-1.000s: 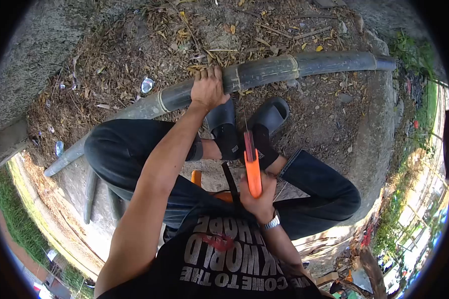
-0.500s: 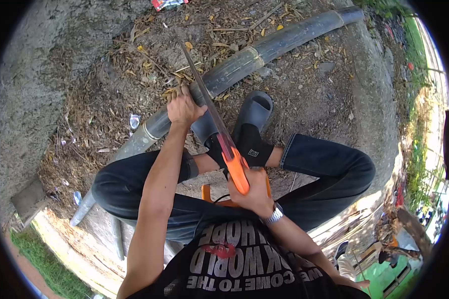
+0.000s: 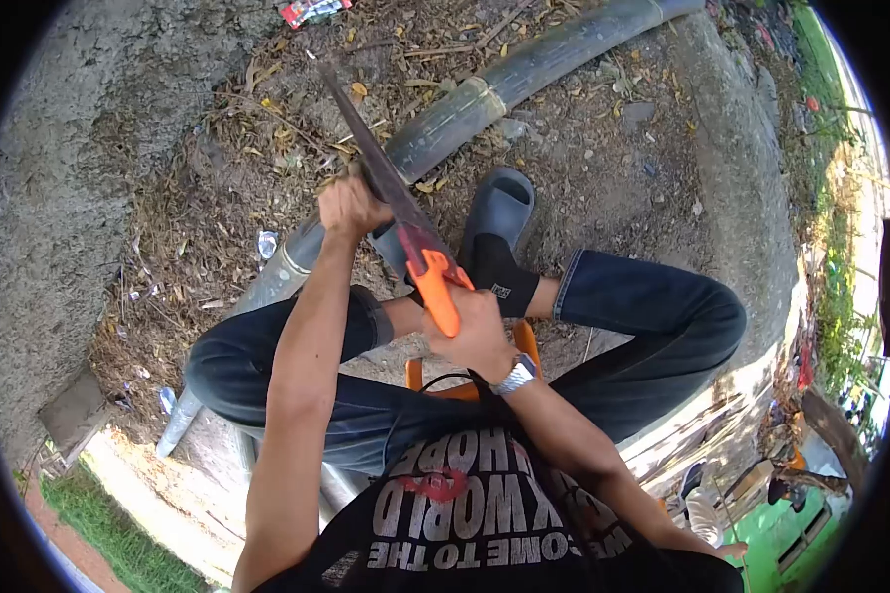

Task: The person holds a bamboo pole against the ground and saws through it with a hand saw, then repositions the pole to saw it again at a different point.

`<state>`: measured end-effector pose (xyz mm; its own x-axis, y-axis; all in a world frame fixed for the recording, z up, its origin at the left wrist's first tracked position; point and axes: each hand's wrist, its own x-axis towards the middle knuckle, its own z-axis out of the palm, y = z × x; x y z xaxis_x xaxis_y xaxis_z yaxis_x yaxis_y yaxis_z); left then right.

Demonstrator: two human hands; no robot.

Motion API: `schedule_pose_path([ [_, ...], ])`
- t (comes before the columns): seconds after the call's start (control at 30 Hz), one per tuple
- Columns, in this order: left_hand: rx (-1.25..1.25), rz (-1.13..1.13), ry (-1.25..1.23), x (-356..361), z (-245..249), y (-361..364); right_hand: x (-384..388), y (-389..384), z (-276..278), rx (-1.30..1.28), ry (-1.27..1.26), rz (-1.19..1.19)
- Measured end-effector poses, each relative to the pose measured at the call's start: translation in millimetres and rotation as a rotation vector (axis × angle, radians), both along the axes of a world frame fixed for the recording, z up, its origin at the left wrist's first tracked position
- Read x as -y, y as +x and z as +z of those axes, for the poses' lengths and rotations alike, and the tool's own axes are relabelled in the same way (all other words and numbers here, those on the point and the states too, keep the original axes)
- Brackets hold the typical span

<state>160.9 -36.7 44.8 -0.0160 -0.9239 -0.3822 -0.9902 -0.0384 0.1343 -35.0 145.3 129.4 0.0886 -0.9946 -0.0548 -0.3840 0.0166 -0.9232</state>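
Observation:
A hand saw (image 3: 384, 170) with an orange handle and a long dark tapering blade slants across the middle of the view. Wrapped round its handle is my right hand (image 3: 477, 334), above my lap. The blade crosses a thick grey-green bamboo pole (image 3: 549, 77), just right of where my left hand (image 3: 353, 205) grips the pole from above. Some of the left fingers are blurred or hidden behind the hand. Whether the teeth have cut into the bamboo cannot be made out.
The pole runs diagonally past my left knee. My feet, in grey slides (image 3: 502, 203), rest on dirt strewn with dry leaves. An orange seat (image 3: 414, 376) shows beneath me. A crumpled wrapper (image 3: 267, 244) lies left. Another person's hand (image 3: 734, 550) shows at lower right.
My right hand has pushed the saw forward and left, away from my body, and more of the blade's flat side shows. My left hand keeps its grip on the pole.

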Motion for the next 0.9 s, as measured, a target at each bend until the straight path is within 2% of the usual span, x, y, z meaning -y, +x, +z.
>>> schedule_pose_path([
  [0.03, 0.039, -0.050, -0.321, -15.3, -30.1, 2.8, -6.8, -13.3, 18.6, -0.001, 0.063, 0.024],
  [0.07, 0.053, -0.026, -0.337, -4.8, -20.5, 5.6, -9.4, -28.5, 36.4, -0.006, 0.111, 0.045],
  [0.13, -0.042, 0.021, -0.025, 6.4, 0.8, 4.4, -45.1, -38.0, 54.0, -0.092, -0.134, 0.111],
  [0.2, -0.024, 0.071, -0.023, 4.2, -5.5, 8.5, -27.2, -33.2, 38.2, -0.059, -0.062, 0.117],
  [0.27, 0.049, -0.034, -0.247, -9.0, -19.6, 4.7, 13.6, -11.8, 22.8, 0.011, 0.043, -0.015],
  [0.3, -0.019, 0.071, 0.033, 3.7, 7.0, -0.2, 38.5, 2.7, 34.5, -0.010, -0.037, -0.006],
  [0.33, -0.019, 0.064, 0.013, 12.7, 10.0, -1.2, 43.4, 13.8, 28.5, -0.011, -0.034, -0.010],
  [0.4, -0.040, 0.081, 0.127, 9.4, 4.9, 0.2, 23.8, 1.4, 28.7, -0.062, -0.049, 0.018],
  [0.47, 0.055, -0.076, -0.516, -21.0, -41.6, 2.8, 11.0, -11.8, 42.9, 0.015, 0.037, -0.037],
  [0.53, -0.080, 0.070, -0.104, -7.8, -8.1, 2.3, -20.6, -21.3, 95.5, -0.053, 0.163, 0.119],
  [0.57, -0.160, 0.141, -0.023, 1.6, -13.6, 9.3, -41.4, -26.0, 95.7, -0.048, 0.129, 0.129],
  [0.6, -0.161, 0.178, -0.017, -0.1, -20.9, 10.2, -54.0, -30.8, 89.2, -0.045, 0.089, 0.137],
  [0.63, -0.108, 0.134, -0.147, -9.3, -27.3, 4.7, -60.0, -33.3, 76.7, -0.040, 0.195, 0.071],
  [0.67, -0.049, 0.073, -0.276, -19.6, -31.3, 0.1, -35.8, -28.7, 66.4, -0.011, 0.222, 0.021],
  [0.7, 0.018, 0.008, -0.396, -30.7, -34.2, -4.3, 0.7, -18.0, 44.4, -0.048, 0.117, -0.050],
  [0.73, 0.017, -0.004, -0.408, -34.5, -36.4, -8.3, 43.5, -4.0, 11.0, -0.031, 0.121, -0.078],
  [0.77, -0.015, 0.008, -0.383, -36.5, -39.4, -8.9, 86.0, 21.9, -2.1, -0.034, -0.068, -0.094],
  [0.8, -0.038, 0.024, -0.366, -33.2, -46.4, -5.0, 115.9, 42.3, -6.8, -0.171, -0.193, -0.030],
  [0.83, -0.008, 0.025, -0.401, -30.7, -78.1, 1.2, 128.1, 52.9, -7.8, -0.187, -0.187, -0.011],
  [0.87, -0.006, 0.035, -0.421, -29.7, -85.9, 1.9, 135.7, 55.1, 2.8, -0.182, -0.209, -0.014],
  [0.9, -0.039, 0.037, -0.361, -27.7, -67.8, 0.4, 132.2, 51.0, 20.7, -0.116, -0.165, -0.016],
])
